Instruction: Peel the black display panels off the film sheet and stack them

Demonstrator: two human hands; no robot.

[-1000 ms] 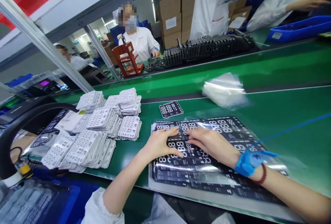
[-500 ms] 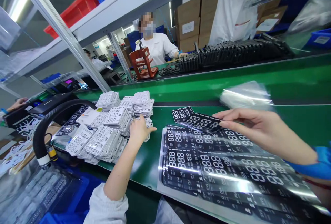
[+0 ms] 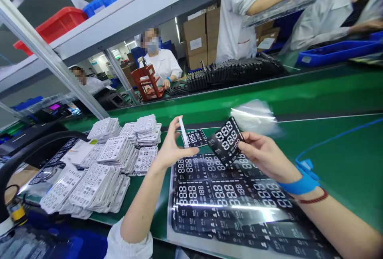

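My left hand (image 3: 167, 147) grips a thin white panel (image 3: 183, 131) by its edges, so it shows nearly edge-on. Pinched at its right side by my right hand (image 3: 267, 156) is a black film label (image 3: 226, 141) printed with white digit segments, tilted above the bench. Beneath it lies a glossy stack of black label sheets (image 3: 206, 201) with rows of the same digit pattern. One separate black label (image 3: 198, 137) rests behind, partly covered by my left hand and the panel. Several stacks of white cut-out panels (image 3: 112, 150) stand left of my left hand.
A black flexible hose (image 3: 38, 141) arches at the left. Clear plastic film (image 3: 254, 115) lies behind the label sheets. A blue cord (image 3: 323, 137) runs from my right wristband. Across the green bench (image 3: 335, 143), co-workers stand near a row of black parts (image 3: 236, 69).
My left hand has come right from the stacks, raising a white panel. My right hand has lifted and turned the black label more face-on. The whole view has shifted right.
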